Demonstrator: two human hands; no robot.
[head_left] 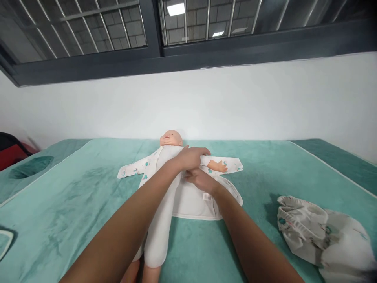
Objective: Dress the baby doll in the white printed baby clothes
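A baby doll (171,139) lies on its back on a teal mat (88,196), head toward the wall, arms spread. It wears a white printed top (194,200) that lies open on the right side. My left hand (191,156) rests palm down on the doll's chest near its right-side shoulder, fingers stretched out. My right hand (200,180) sits just below it on the torso, fingers curled and pinching the garment's edge. The doll's legs (156,243) run down toward me between my forearms.
A crumpled white printed cloth (321,236) lies on the mat at the lower right. A white wall (265,98) rises behind the mat, with a dark-framed window (153,59) above. A red and black object (8,151) sits at the far left edge.
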